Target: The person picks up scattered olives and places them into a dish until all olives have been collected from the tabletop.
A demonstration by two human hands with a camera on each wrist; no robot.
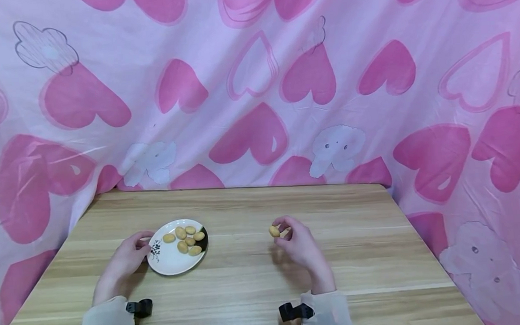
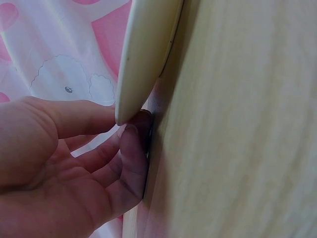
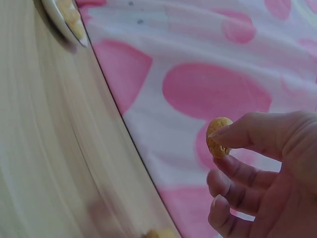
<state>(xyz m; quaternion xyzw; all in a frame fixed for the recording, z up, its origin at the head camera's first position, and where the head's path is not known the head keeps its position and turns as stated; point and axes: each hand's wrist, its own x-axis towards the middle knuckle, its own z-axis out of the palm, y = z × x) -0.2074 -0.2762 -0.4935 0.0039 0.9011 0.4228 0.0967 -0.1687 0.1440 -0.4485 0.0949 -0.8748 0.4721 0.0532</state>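
Note:
My left hand (image 1: 129,257) holds the left rim of a round white plate (image 1: 170,265), which has a dark patch and a floral sprig. In the left wrist view, the thumb is on the rim of the tilted plate (image 2: 143,54), and the other fingers curl below it, close to the wood. Several small oval tan biscuits (image 1: 181,233) lie on the plate. Off to the right, above the tabletop, my right hand (image 1: 298,242) pinches one biscuit (image 3: 219,139) between thumb and forefinger; its surface looks cracked. The remaining fingers are loosely bent.
Another tan piece (image 3: 159,233) shows at the bottom edge of the right wrist view, on the table. The wooden table (image 1: 232,293) ends at a pink curtain with hearts (image 1: 249,133), which also hangs along both sides. A black strap mount (image 1: 296,311) sits at each wrist.

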